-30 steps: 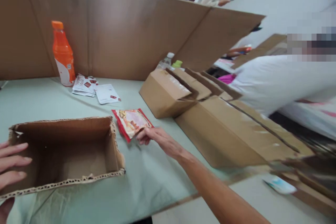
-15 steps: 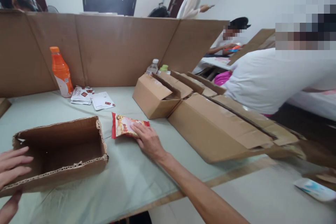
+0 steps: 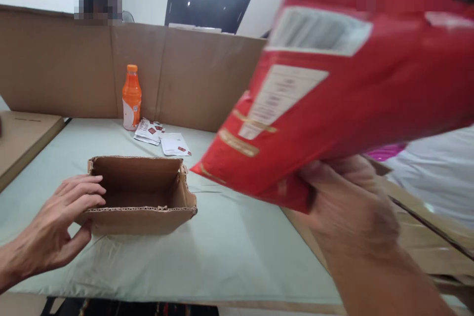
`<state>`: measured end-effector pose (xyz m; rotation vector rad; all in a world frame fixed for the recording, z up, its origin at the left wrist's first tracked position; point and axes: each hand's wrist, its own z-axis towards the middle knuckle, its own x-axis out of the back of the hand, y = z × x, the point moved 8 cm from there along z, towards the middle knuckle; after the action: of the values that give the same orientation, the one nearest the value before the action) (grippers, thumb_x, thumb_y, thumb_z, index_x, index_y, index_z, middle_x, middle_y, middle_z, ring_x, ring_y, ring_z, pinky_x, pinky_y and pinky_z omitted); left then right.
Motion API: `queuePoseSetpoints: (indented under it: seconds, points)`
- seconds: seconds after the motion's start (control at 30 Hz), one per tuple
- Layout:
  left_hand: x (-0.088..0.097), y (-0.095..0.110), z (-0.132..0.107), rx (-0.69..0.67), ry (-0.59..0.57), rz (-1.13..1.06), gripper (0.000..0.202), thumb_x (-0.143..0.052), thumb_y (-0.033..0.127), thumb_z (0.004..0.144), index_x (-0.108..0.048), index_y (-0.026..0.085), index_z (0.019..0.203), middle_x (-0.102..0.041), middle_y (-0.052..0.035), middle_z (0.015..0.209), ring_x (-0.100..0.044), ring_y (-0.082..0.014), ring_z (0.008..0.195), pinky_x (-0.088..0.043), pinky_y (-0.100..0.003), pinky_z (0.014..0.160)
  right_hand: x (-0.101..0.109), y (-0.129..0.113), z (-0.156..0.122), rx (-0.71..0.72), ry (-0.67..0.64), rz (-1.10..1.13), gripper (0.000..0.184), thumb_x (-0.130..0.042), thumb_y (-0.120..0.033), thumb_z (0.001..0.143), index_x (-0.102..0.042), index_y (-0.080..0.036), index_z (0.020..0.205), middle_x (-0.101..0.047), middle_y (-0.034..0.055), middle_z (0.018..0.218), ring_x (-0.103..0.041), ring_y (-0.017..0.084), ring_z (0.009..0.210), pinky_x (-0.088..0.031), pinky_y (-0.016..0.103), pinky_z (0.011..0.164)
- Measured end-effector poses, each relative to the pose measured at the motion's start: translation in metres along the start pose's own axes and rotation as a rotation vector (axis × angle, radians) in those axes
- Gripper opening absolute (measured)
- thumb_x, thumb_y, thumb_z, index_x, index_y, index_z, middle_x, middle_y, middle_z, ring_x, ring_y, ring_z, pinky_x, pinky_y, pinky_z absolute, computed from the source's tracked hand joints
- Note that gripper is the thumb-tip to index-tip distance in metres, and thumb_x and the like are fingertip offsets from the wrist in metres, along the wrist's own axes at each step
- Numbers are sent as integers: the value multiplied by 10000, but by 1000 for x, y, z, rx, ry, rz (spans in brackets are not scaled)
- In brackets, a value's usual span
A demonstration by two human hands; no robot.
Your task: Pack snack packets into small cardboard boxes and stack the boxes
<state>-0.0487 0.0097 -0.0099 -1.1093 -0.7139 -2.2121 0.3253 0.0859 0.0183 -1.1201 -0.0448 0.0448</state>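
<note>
Close to the camera, my right hand grips a shiny red snack packet by its lower edge. A white barcode label and pale printed panels show on the packet, which is tilted and slightly blurred. My left hand is at the left end of an open cardboard box. Its fingers are spread over the rim, with the thumb outside near the front corner. The box has rough-cut edges, and nothing shows in the visible part of its inside.
An orange bottle stands against a cardboard screen, beside several white sachets. At the left lies a flat carton. More cardboard boxes are at the right, partly hidden by my arm. People are beyond the screen.
My right hand has risen from the table, now holding a red packet near the camera. The packet that lay beside the box is gone from there. The view has swung left.
</note>
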Motion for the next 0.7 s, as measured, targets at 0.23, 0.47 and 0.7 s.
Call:
queuePoseSetpoints:
  seconds: [0.23,0.47,0.7]
  points:
    - [-1,2,7,-56,-11,105,295,-508,96,860,-578,193,1129,-681,-111,1202,-601,-279,1258,-499,-447,1087,-161,-7,37,19,-800,-529,241,-597,-306,978,-731,-184,820,-637,-19,685,-525,123,612,-407,251,568]
    - [0,13,13,-91,-11,156,287,-521,125,889,-605,185,1157,-657,-143,1262,-602,-299,1312,-307,-575,1259,-219,58,3,-96,-1345,-1049,247,-537,-131,979,-782,-155,964,-785,72,904,-598,151,700,-358,280,619]
    - [-6,30,43,-99,-221,-42,296,-551,153,866,-694,238,1110,-749,-6,880,-744,-215,858,-306,-523,1311,-227,46,-4,-77,-1446,-900,286,-601,-262,1013,-768,-173,1227,-803,112,1185,-725,233,994,-488,310,799]
